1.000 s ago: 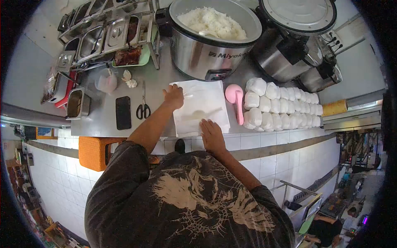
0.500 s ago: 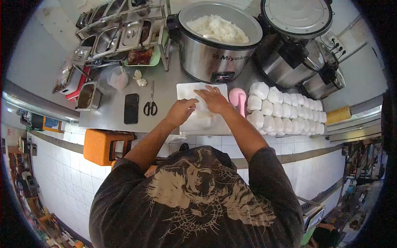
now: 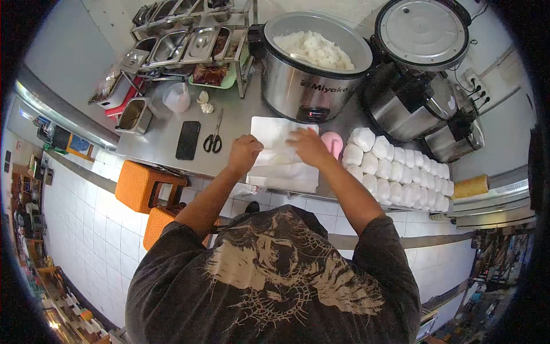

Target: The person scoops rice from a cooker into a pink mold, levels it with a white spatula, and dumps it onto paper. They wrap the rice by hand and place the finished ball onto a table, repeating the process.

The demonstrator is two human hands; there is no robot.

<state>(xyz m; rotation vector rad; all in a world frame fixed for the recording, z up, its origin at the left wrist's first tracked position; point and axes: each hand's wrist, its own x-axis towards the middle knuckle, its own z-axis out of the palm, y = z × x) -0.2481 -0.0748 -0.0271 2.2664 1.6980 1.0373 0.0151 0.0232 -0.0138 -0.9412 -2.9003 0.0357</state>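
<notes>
A stack of white wrapping paper sheets [image 3: 285, 175] lies on the steel counter in front of me, the upper sheet creased across its middle. My left hand [image 3: 245, 153] is closed at the paper's left edge, its fingers pinching the sheet there. Over the right side of the paper, my right hand [image 3: 311, 147] has its fingers stretched out and slightly blurred, with nothing visible in them. A pink rice scoop [image 3: 332, 143] lies just right of that hand, partly hidden by it. Beyond the paper stands a large rice cooker [image 3: 306, 94] holding white rice [image 3: 315, 49].
Rows of white wrapped bundles [image 3: 395, 170] fill the counter's right side. To the left lie scissors [image 3: 213, 137], a black phone [image 3: 188, 140] and a clear plastic cup [image 3: 177, 98]. Metal food trays [image 3: 170, 47] stand behind. Orange stools [image 3: 140, 186] are below the counter.
My right hand has drawn back toward the paper's right side from its far middle. My left hand has shifted to the left edge and curled more tightly. The camera view has tilted.
</notes>
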